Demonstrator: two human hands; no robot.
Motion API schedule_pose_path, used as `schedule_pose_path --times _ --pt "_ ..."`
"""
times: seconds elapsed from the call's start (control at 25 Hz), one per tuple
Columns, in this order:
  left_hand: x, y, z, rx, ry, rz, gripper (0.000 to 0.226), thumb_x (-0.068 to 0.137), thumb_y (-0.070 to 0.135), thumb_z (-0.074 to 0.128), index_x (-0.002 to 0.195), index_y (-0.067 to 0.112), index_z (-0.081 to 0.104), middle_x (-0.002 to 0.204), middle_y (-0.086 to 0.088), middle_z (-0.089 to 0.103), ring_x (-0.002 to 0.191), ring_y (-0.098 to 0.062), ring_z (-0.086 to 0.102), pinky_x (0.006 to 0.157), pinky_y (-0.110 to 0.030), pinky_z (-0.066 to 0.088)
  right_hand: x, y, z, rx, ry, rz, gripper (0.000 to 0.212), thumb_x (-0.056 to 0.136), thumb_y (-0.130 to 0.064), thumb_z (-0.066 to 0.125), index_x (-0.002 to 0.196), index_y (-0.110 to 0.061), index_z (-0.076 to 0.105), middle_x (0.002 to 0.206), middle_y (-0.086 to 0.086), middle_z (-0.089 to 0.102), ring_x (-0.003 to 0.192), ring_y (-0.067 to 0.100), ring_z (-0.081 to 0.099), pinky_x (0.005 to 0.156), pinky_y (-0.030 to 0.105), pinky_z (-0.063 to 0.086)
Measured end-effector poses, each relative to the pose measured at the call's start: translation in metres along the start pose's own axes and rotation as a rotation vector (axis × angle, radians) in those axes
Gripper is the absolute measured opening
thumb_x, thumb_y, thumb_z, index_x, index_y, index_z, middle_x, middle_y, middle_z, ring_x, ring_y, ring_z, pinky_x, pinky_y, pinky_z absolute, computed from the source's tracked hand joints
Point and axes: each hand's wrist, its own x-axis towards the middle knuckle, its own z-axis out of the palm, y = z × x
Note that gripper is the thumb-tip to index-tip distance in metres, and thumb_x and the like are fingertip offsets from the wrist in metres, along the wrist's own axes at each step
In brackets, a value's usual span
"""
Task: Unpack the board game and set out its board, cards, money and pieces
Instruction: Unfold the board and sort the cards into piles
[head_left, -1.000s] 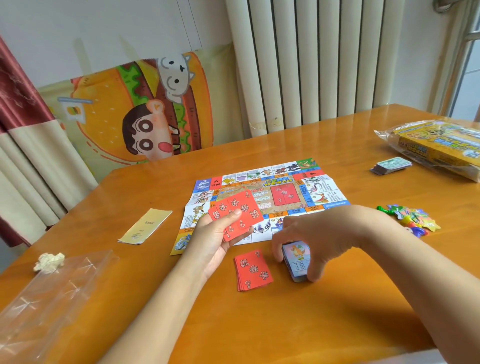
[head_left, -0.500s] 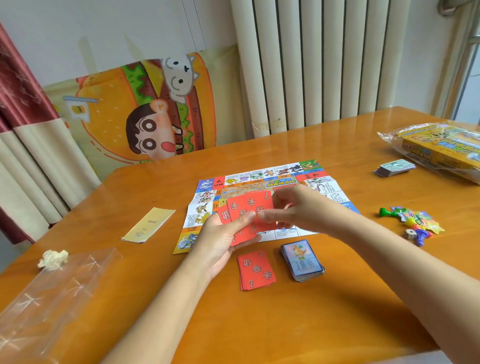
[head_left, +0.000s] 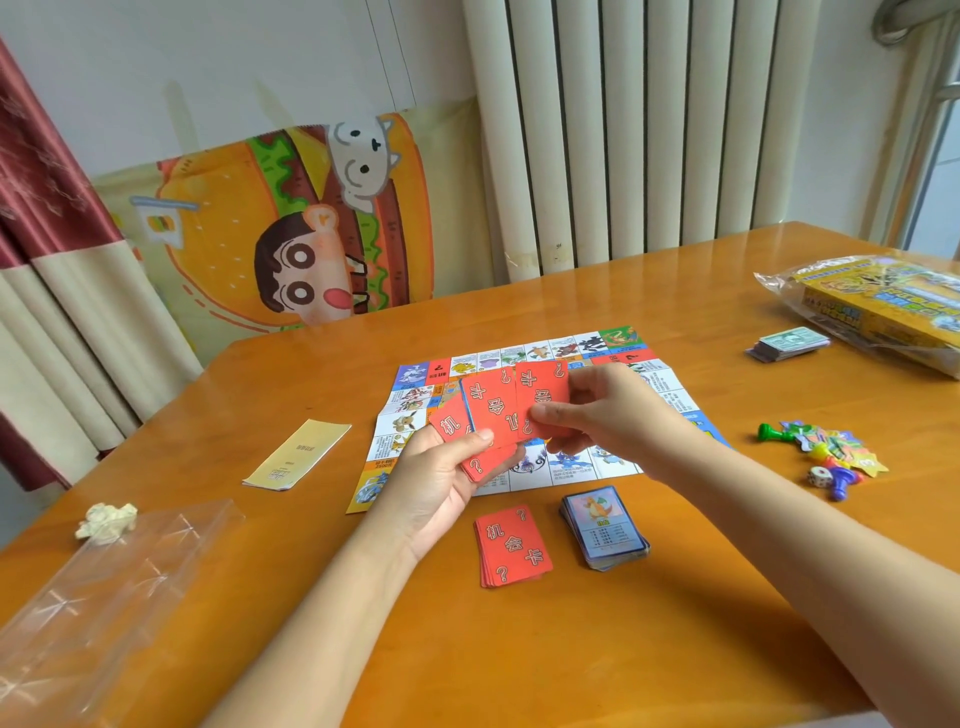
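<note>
Above board, left hand grips fanned red cards; right hand pinches outermost one (likely sorting onto red pile).

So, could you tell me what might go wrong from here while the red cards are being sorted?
1. The fanned red cards are held loosely between the left hand and right hand; one could slip onto the board.
2. Dropped cards may mix with the red stack or blue deck below.
</note>
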Motion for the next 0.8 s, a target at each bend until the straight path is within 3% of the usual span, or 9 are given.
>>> schedule_pose_path --times 0.2,0.4,0.64,0.8 --pt "0.0021 -0.0015 -0.0024 0.044 0.076 0.042 0.031 0.087 -0.014 0.050 0.104 0.009 0.059 0.095 -0.010 0.073 0.086 -0.024 0.070 0.075 -0.038 0.059 -0.0032 -0.0022 0.0002 0.023 -0.016 -0.007 0.003 0.087 -0.010 0.067 0.086 -0.008 0.066 0.080 0.014 0.072 0.061 0.017 0.066 0.057 0.022 0.054" --pt "0.0012 -0.0020 -0.0022 0.143 0.136 0.072 0.030 0.081 -0.014 0.060 0.097 0.011 0.062 0.085 -0.006 0.074 0.077 -0.020 0.071 0.069 -0.032 0.060 -0.0034 -0.0008 0.0074 0.117 -0.070 0.008 0.009 0.093 -0.009 0.059 0.092 -0.014 0.065 0.083 0.003 0.070 0.065 0.008 0.066 0.068 0.019 0.056" --pt "0.0006 0.0033 -0.0007 -0.078 0.026 -0.057 0.029 0.088 -0.012 0.048 0.110 0.003 0.057 0.105 -0.018 0.070 0.089 -0.029 0.069 0.072 -0.040 0.060 -0.0006 -0.0022 0.0024 0.163 -0.023 0.030 0.012 0.096 -0.005 0.053 0.092 -0.011 0.063 0.087 0.005 0.069 0.073 0.014 0.067 0.070 0.023 0.057" --pt "0.0014 0.0062 -0.0044 -0.088 0.043 -0.063 0.030 0.089 -0.012 0.046 0.113 0.003 0.055 0.111 -0.021 0.068 0.100 -0.034 0.066 0.073 -0.043 0.059 0.0023 -0.0025 -0.0012 0.173 -0.013 0.011 0.012 0.099 -0.003 0.044 0.101 -0.004 0.056 0.086 0.011 0.066 0.069 0.018 0.067 0.065 0.025 0.059"
